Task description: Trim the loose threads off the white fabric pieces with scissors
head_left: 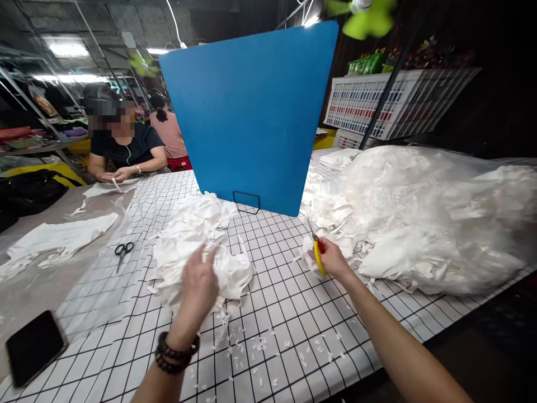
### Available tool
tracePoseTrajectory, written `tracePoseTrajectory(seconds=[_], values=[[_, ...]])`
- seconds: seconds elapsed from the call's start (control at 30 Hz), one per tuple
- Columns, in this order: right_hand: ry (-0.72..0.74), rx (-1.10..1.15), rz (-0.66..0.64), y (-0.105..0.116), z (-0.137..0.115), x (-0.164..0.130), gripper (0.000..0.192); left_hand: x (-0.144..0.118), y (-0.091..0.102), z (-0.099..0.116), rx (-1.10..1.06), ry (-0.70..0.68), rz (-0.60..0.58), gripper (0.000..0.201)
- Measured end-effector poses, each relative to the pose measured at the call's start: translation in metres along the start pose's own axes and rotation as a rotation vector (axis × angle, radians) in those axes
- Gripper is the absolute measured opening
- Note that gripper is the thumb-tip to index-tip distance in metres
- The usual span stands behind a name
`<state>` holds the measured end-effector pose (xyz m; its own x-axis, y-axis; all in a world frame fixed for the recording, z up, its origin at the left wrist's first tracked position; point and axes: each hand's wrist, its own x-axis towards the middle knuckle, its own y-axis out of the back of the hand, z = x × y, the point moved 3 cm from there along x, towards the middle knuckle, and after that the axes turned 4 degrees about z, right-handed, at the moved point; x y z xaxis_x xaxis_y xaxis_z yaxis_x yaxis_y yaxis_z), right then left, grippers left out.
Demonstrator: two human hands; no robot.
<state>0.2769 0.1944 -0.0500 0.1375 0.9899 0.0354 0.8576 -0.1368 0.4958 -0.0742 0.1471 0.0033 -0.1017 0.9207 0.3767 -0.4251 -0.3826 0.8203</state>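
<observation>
While my left hand [200, 280] reached with loosely spread fingers onto the crumpled heap of white fabric pieces [197, 246] lying on the black-gridded white tablecloth [277, 313], its fingertips touched the heap's near edge. My right hand [331, 257] was closed around small yellow-handled snips [318, 253], well apart from that heap and just beside the big clear plastic bag of white fabric [419, 218]. Black scissors [123, 250] lay off to the left.

Yellow snips [318, 253] in right hand [332, 258]
</observation>
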Motion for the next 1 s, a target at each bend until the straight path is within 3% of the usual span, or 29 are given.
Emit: tracePoseTrajectory(seconds=[0.1, 0.2, 0.27, 0.33, 0.4, 0.5, 0.6, 0.67, 0.83, 1.0], values=[[0.004, 0.131, -0.176, 0.000, -0.012, -0.029, 0.030, -0.020, -0.046, 0.054, -0.501, -0.130, -0.353, 0.056], [-0.029, 0.177, -0.323, -0.009, -0.015, -0.062, 0.027, -0.038, -0.095, 0.091, -0.758, -0.049, -0.644, 0.060], [-0.063, 0.180, -0.341, -0.012, -0.008, -0.079, 0.024, -0.044, -0.122, 0.104, -0.768, -0.007, -0.702, 0.064], [-0.094, 0.168, -0.302, -0.010, 0.004, -0.088, 0.021, -0.045, -0.141, 0.110, -0.738, -0.015, -0.680, 0.063], [-0.121, 0.134, -0.224, 0.001, 0.019, -0.091, 0.019, -0.044, -0.152, 0.112, -0.707, -0.032, -0.623, 0.049], [-0.150, 0.024, -0.035, 0.029, 0.041, -0.083, 0.018, -0.040, -0.156, 0.109, -0.662, -0.035, -0.535, 0.023], [-0.140, -0.126, 0.192, 0.059, 0.056, -0.065, 0.030, -0.038, -0.151, 0.102, -0.635, -0.005, -0.473, 0.020], [-0.104, -0.205, 0.276, 0.071, 0.060, -0.047, 0.038, -0.037, -0.146, 0.097, -0.634, 0.018, -0.441, 0.020], [0.040, -0.330, 0.226, 0.072, 0.056, 0.009, 0.039, -0.033, -0.134, 0.091, -0.664, 0.033, -0.392, 0.016], [0.121, -0.426, 0.143, 0.073, 0.037, 0.053, 0.016, -0.027, -0.123, 0.089, -0.701, 0.018, -0.324, 0.016]])
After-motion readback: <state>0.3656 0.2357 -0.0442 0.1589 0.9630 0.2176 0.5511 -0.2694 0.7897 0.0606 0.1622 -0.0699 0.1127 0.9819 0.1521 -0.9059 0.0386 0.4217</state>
